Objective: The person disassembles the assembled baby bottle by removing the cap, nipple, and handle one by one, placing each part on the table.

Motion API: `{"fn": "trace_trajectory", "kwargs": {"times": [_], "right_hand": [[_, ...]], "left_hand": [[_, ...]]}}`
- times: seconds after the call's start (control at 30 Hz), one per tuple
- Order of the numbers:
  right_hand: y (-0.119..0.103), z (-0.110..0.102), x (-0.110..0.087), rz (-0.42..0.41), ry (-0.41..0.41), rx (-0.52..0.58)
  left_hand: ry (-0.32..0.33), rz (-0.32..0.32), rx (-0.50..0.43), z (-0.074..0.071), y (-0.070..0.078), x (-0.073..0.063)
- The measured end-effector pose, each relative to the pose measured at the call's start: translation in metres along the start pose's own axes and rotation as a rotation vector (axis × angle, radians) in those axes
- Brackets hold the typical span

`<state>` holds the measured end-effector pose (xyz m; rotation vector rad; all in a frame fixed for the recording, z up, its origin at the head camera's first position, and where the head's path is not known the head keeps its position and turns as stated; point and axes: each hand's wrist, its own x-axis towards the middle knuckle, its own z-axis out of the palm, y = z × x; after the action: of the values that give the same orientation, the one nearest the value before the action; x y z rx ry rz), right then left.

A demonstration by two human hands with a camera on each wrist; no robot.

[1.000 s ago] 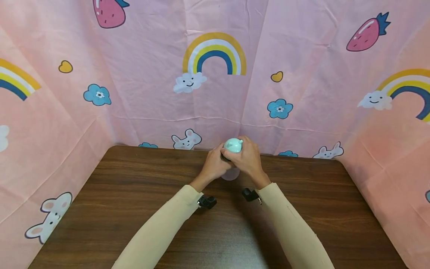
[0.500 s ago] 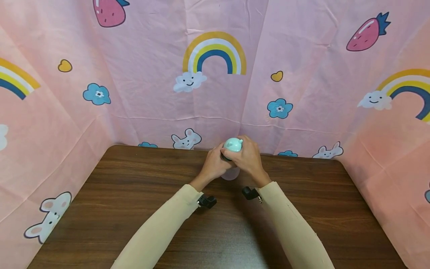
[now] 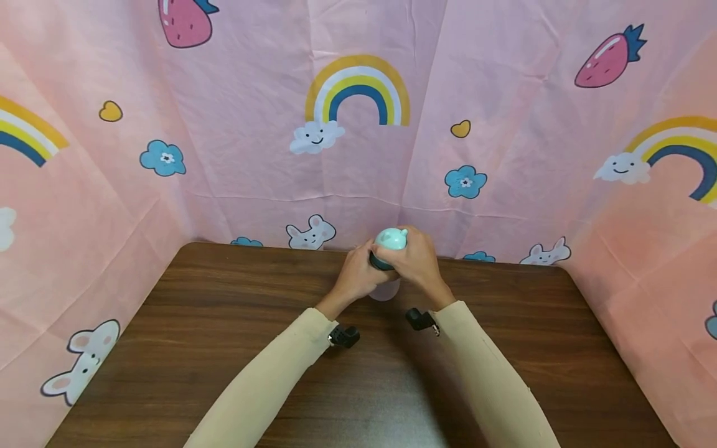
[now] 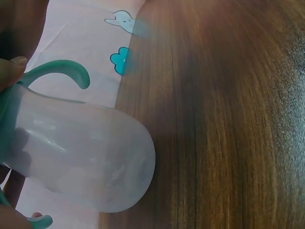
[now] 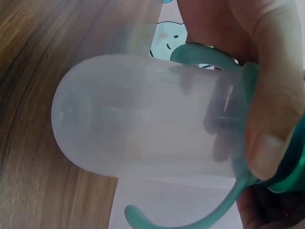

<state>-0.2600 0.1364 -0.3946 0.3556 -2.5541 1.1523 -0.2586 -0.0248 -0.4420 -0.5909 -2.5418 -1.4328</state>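
A baby bottle with a translucent body (image 4: 90, 152) and curved green handles (image 5: 205, 219) stands at the far side of the table, gripped by both hands. My left hand (image 3: 356, 272) holds it around the neck; its thumb (image 5: 269, 148) presses the green collar in the right wrist view. My right hand (image 3: 417, 258) grips the rounded mint-green cap (image 3: 391, 238) from the right, thumb across its near side. A dark green band (image 3: 381, 262) shows just below the cap. The hands hide much of the neck, and only the body's lower part shows below them in the head view.
The brown wooden table (image 3: 224, 348) spreads out in front of the arms. A pink patterned cloth (image 3: 241, 155) rises along its back and sides, close behind the hands. Small black devices (image 3: 344, 336) sit on both wrists.
My right hand has shifted slightly right with the cap, which has turned or tilted a little. More of the dark green band shows beneath it. The left hand has stayed nearly still.
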Motion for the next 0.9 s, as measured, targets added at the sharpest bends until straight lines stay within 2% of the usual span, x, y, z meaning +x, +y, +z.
{"fn": "trace_trajectory", "kwargs": {"times": [0.2,0.27,0.47,0.63,0.9], "right_hand": [[0.001,-0.001,-0.003,0.014,-0.039,-0.002],[0.001,-0.002,-0.005,0.022,-0.058,0.010],[0.004,-0.006,-0.011,0.058,-0.112,0.149],[0.012,-0.008,-0.019,0.080,-0.144,0.271],[0.024,-0.009,-0.030,0.117,-0.142,0.362]], "left_hand": [[-0.009,-0.015,0.013,0.003,-0.003,0.000],[-0.004,-0.004,0.014,0.003,-0.003,0.000],[0.012,0.022,-0.004,0.001,-0.003,0.000],[0.005,-0.011,0.016,0.001,-0.003,0.001],[-0.008,-0.077,0.019,0.000,-0.001,0.001]]}}
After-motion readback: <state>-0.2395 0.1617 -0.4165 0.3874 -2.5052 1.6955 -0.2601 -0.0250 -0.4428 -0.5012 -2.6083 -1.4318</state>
